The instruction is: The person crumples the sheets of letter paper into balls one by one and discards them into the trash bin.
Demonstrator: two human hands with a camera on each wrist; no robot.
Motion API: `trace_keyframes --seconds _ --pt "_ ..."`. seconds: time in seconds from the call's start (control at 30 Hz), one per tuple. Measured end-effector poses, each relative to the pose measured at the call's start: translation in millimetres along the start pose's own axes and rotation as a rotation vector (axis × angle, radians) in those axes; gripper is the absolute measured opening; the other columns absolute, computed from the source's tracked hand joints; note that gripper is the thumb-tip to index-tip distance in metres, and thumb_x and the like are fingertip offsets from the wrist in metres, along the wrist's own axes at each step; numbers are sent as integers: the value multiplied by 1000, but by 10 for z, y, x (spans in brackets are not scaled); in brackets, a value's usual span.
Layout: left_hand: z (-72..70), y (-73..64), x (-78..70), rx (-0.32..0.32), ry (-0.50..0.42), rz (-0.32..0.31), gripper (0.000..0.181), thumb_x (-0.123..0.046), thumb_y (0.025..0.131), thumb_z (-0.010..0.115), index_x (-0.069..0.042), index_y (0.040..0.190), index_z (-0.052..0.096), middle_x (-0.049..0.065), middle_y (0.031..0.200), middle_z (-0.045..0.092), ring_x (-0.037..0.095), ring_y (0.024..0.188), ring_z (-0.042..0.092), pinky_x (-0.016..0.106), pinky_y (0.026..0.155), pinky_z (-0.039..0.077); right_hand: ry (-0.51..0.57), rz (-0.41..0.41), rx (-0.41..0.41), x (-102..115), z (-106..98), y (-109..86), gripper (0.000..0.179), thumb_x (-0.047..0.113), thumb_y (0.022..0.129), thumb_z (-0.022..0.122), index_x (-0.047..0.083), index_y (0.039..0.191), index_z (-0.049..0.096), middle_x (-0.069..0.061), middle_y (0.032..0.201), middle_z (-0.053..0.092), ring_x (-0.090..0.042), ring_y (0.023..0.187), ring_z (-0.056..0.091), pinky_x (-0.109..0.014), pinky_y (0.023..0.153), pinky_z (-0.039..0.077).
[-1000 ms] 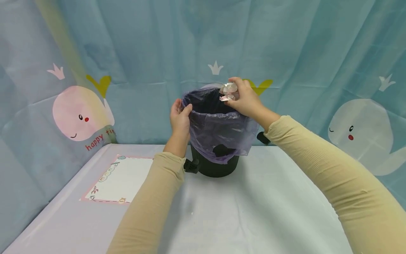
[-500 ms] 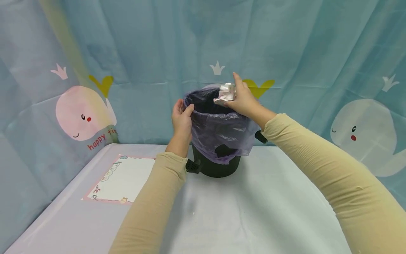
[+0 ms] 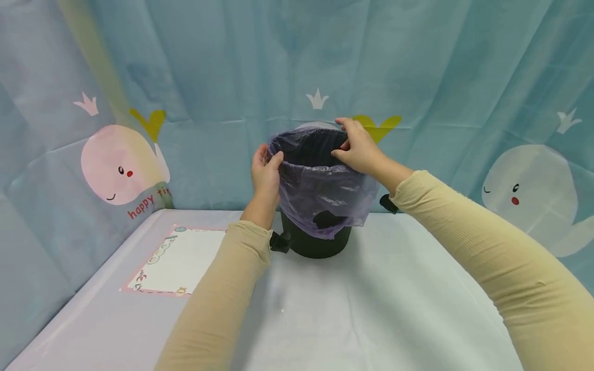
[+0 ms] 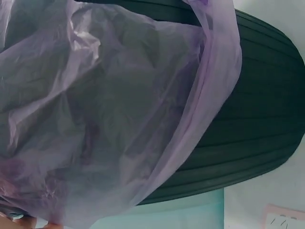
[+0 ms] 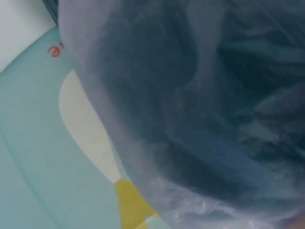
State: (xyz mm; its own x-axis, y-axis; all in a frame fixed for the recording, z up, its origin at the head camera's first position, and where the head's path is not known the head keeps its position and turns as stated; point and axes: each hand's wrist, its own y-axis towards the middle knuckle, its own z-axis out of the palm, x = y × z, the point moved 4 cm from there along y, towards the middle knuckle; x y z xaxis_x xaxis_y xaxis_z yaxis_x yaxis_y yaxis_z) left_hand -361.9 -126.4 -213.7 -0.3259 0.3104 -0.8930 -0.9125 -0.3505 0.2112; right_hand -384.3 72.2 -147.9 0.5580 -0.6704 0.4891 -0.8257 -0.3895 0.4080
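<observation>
A dark green trash can (image 3: 315, 247) stands upright, with a translucent purple trash bag (image 3: 306, 188) lining it and folded over its rim. My left hand (image 3: 265, 180) grips the bagged rim at the left, thumb on top. At the right side of the rim, my right hand (image 3: 362, 149) holds nothing; its thumb and fingers are apart over the opening. Ribbed can wall (image 4: 267, 100) and draped bag (image 4: 119, 105) fill the left wrist view, fingertips (image 4: 29, 222) at its lower corner. Bag plastic (image 5: 138, 86) covers most of the right wrist view. The can's bottom inside is hidden.
A white sheet with a pink decorated border (image 3: 185, 260) lies on the white-covered table (image 3: 315, 314), left of the can and partly behind the left sleeve. A blue curtain (image 3: 223, 77) with cartoon whales hangs behind the table.
My right hand has let go of the crumpled silvery-white wrapper, which is out of sight now. The left hand has kept its hold on the rim.
</observation>
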Motion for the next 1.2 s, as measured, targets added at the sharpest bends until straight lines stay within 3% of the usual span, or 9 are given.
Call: trace_keyframes --seconds 0.13,0.33,0.43,0.53,0.7,0.77,0.93,1.07,1.2 --pt "-19 19 -10 18 54 10 58 -12 99 55 -8 151 29 5 157 27 18 144 22 25 111 27 6 -1 3 -33 17 -32 72 5 93 63 3 151 21 -23 143 31 -34 99 52 -44 90 45" --pt "-80 89 19 128 346 40 56 -27 104 46 -11 153 25 4 159 20 21 146 16 32 115 21 9 -20 -16 -89 17 -101 70 6 94 62 2 151 21 -24 141 33 -38 109 49 -49 95 42" --pt "-151 143 -3 210 456 95 60 -34 104 44 -8 153 22 7 160 16 25 147 12 38 116 17 -28 -111 -98 -90 23 -162 63 4 94 61 -3 147 29 -26 136 39 -41 117 44 -50 100 36" --pt "-240 110 -99 302 533 125 63 -37 104 41 -7 154 18 9 161 12 29 147 8 44 116 15 -109 -307 -278 -60 46 -257 51 -1 90 62 -9 136 41 -29 127 47 -43 119 42 -51 104 31" --pt "-523 53 -137 370 565 144 62 -35 105 39 -5 154 18 10 160 15 30 146 12 46 116 17 -226 -548 -571 21 138 -478 40 -3 83 65 -10 120 51 -30 120 51 -48 113 42 -57 98 32" --pt "-699 74 -88 374 581 159 63 -37 104 40 -5 154 17 10 160 18 29 146 14 46 115 18 -210 -605 -647 80 188 -567 39 -3 81 66 -8 117 53 -29 119 51 -48 110 42 -57 95 33" --pt "-1081 -59 -126 377 667 153 66 -38 104 41 -6 155 13 9 160 19 25 146 15 47 115 18 -106 -748 -811 233 371 -797 33 -6 77 64 -5 110 56 -27 114 54 -46 102 47 -54 90 37" --pt "-1359 -168 -145 374 761 123 69 -38 104 42 -6 156 9 11 160 16 28 147 11 52 114 17 -76 -805 -829 295 624 -946 28 -3 79 62 -3 107 57 -25 112 56 -45 101 49 -53 90 39" --pt "-1628 -248 -159 373 849 103 72 -39 104 40 -4 155 4 17 160 12 36 146 9 58 112 15 0 -824 -749 311 932 -1013 31 -6 78 62 -4 108 56 -26 113 54 -44 103 49 -52 91 39"
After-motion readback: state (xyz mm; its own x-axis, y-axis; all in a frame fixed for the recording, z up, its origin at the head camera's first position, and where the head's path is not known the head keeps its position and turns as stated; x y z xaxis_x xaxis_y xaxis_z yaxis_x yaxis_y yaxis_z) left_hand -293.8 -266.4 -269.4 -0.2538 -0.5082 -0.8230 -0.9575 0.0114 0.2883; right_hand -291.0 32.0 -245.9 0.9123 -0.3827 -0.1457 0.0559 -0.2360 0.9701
